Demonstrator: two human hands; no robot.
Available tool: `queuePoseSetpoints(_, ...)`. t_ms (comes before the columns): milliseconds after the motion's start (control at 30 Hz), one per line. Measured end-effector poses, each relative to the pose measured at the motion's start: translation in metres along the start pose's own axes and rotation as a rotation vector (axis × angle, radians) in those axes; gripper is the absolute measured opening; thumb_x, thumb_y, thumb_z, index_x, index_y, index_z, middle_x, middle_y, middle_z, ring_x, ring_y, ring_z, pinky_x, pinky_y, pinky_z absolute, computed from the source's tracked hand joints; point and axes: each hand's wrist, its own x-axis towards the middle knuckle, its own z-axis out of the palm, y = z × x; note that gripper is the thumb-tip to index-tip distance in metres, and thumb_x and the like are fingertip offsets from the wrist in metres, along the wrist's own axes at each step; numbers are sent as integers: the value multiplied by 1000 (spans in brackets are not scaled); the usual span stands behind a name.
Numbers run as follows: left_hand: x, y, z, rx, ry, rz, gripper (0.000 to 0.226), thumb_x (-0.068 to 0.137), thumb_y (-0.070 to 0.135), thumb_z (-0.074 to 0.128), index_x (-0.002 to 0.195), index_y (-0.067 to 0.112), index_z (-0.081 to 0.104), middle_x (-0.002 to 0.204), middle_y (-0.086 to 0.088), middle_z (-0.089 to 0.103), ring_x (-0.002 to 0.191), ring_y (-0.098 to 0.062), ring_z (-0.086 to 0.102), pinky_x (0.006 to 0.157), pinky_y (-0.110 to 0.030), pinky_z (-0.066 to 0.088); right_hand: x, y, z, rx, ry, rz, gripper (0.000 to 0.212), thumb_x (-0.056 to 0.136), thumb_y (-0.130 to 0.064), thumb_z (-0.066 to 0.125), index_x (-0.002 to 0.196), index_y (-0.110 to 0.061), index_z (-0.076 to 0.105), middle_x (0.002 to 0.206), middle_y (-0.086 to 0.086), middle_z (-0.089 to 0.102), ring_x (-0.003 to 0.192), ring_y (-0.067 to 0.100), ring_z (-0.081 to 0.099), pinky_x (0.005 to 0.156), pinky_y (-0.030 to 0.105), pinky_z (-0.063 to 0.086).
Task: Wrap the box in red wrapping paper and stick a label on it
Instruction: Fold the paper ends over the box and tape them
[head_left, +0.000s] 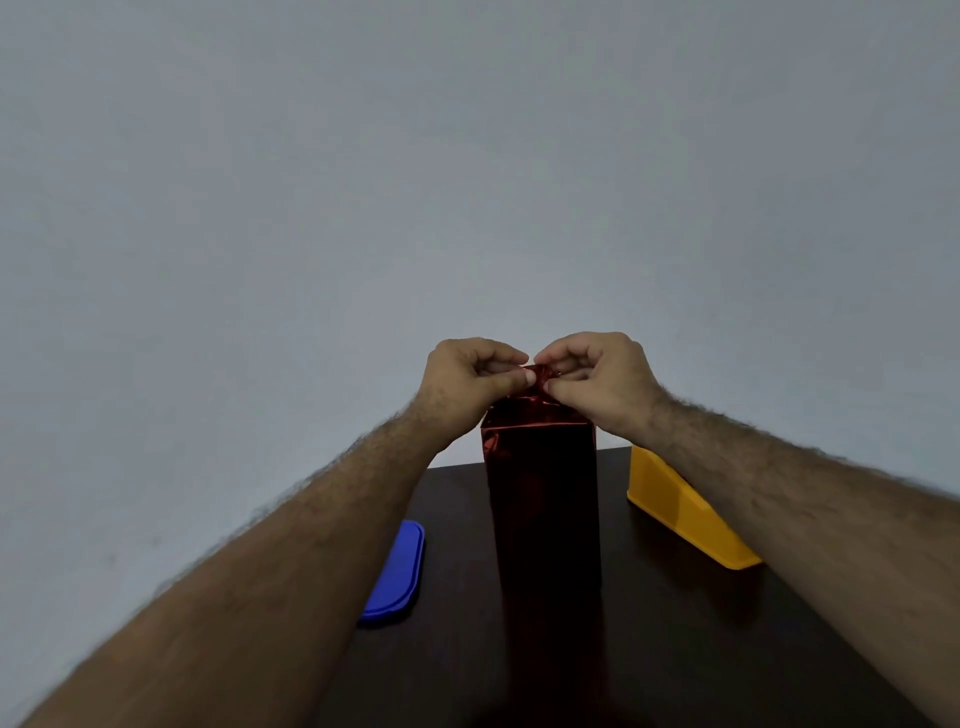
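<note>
A tall box (543, 499) is seen standing upright on a dark surface (675, 623), near its far edge and roughly in the middle of the view. The box is already covered on its visible sides by shiny red wrapping paper (540, 410), which looks very dark in the low light and catches reddish highlights along the upper left edge. At the top of the box the paper is gathered into a small crumpled fold.

That fold is pinched from both sides. The left hand (470, 382) is held at the top left of the box, its fingers (506, 358) curled and its thumb pressed against the gathered paper. The right hand (597, 379) is held at the top right, its fingers curled likewise, with the thumb and forefinger closed on the same fold. The two hands almost meet above the box. Both bare forearms are stretched in from the lower corners of the view.

A flat blue lid (397, 571) is laid on the surface to the left of the box, partly hidden behind the left forearm. A yellow container (675, 506) with a slanted side is set on the surface to the right of the box, partly covered by the right forearm. A plain grey wall (467, 156) is seen behind the surface.
</note>
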Motion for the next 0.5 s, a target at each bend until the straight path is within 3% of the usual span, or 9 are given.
queuePoseSetpoints(133,-2,-1,-4,-42,-12,-79,21,104,28,69,113,14,81,100,-3,83,97,-15,78,91,-32,61,-1,5,0,11,57,33,13,88,-8,82,96,-18,83,83,-5,80,80,5,77,82,26,64)
queuePoseSetpoints(200,-1,-2,-7,-42,10,-109,23,108,24,60,116,16,81,103,0,83,95,-7,76,87,-26,56,0,4,1,58,93,74,9,87,-11,86,93,-18,83,80,-3,80,78,9,78,82,31,65)
queuePoseSetpoints(300,-2,0,-7,-31,-15,-113,21,103,8,67,120,11,79,100,-2,82,88,-3,76,75,-12,52,1,0,1,119,116,103,9,86,-12,87,92,-17,82,80,-1,80,79,12,79,82,34,65)
queuePoseSetpoints(400,1,0,-4,-38,-37,-119,21,93,1,78,114,8,81,98,-9,83,93,-14,79,82,-18,58,1,-3,2,114,116,108,10,87,-11,85,93,-18,83,78,-2,80,78,11,78,82,33,66)
queuePoseSetpoints(500,4,2,-2,-52,-25,-115,20,87,-1,83,107,4,82,95,-10,82,90,-16,79,81,-20,58,1,-2,4,132,127,134,11,86,-8,84,93,-17,83,79,-2,80,78,13,78,84,37,66)
